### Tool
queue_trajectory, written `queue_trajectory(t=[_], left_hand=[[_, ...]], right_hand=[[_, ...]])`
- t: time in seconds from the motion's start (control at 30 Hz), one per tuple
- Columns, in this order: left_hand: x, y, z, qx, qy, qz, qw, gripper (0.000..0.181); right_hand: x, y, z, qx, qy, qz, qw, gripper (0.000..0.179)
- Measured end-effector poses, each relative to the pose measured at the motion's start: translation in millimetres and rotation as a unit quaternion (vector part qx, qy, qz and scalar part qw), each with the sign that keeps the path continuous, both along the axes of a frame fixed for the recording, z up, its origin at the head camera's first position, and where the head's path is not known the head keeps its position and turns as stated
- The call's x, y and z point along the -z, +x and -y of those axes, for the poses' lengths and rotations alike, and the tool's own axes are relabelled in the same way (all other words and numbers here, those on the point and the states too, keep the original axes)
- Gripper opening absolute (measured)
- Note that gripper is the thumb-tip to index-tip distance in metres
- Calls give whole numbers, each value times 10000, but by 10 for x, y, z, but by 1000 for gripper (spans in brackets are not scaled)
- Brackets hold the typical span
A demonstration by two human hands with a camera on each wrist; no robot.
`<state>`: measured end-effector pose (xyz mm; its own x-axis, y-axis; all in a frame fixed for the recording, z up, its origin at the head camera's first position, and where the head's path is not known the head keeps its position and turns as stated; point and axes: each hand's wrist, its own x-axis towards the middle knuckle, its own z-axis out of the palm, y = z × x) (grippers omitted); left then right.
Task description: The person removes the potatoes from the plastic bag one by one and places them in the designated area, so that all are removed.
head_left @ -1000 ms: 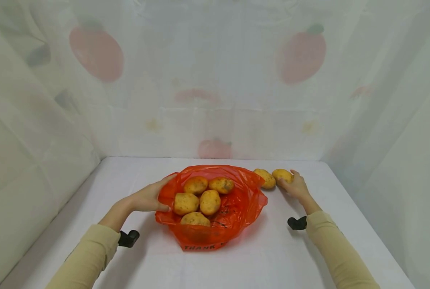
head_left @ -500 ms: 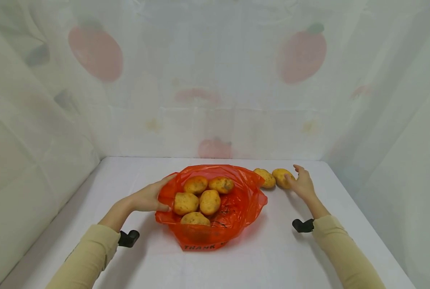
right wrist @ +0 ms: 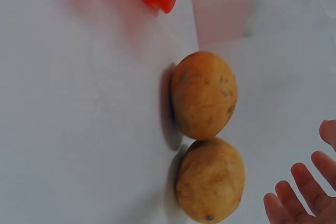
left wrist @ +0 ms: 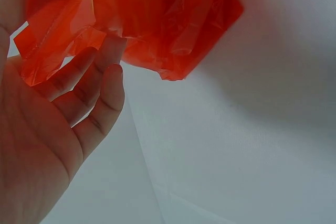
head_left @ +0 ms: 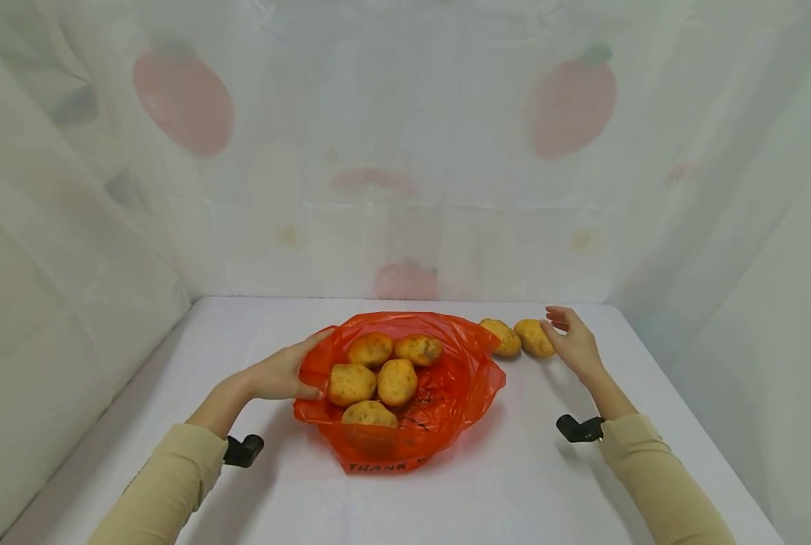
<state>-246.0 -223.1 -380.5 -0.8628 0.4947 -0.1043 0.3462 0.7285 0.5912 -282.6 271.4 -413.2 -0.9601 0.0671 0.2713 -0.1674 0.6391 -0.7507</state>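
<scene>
A red plastic bag (head_left: 470, 386) lies with its mouth spread wide, and several potatoes (head_left: 396, 382) sit inside. At its left rim my left hand (head_left: 279, 372) holds the film between thumb and fingers; the left wrist view shows the bag (left wrist: 173, 30) draped over those fingers. To the right of the bag, two loose potatoes lie side by side and touching: one nearer the bag (head_left: 502, 337) and one farther right (head_left: 531, 338). My right hand (head_left: 578, 350) is beside the farther one, fingers spread and holding nothing. In the right wrist view this potato (right wrist: 211, 181) is apart from the fingers.
White cloth covers the table (head_left: 501, 484). Pale hanging sheets (head_left: 473, 250) with faded fruit prints enclose the back and both sides. Each wrist wears a black camera mount, such as the right mount (head_left: 578, 429).
My right hand has let go of the farther potato and drawn back to the right and toward me. The left hand and the bag have stayed in place.
</scene>
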Motion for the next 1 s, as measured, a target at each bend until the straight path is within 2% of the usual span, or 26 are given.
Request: queue_trajectory(t=[0.17, 0.5, 0.8, 1.0], left_hand=[[15, 0, 1, -1, 5, 24, 10000, 95], [3, -2, -6, 64, -27, -56, 10000, 95], [-1, -2, -2, 37, -20, -24, 10000, 95], [2, -5, 0, 67, 25, -24, 10000, 95]], right_hand=[[-101, 52, 82, -163, -105, -110, 9998, 46], [-275, 191, 272, -587, -187, 4, 9981, 43], [-474, 331, 506, -1108, 64, -293, 9934, 40], [-563, 400, 670, -1507, 234, -600, 9865, 37]])
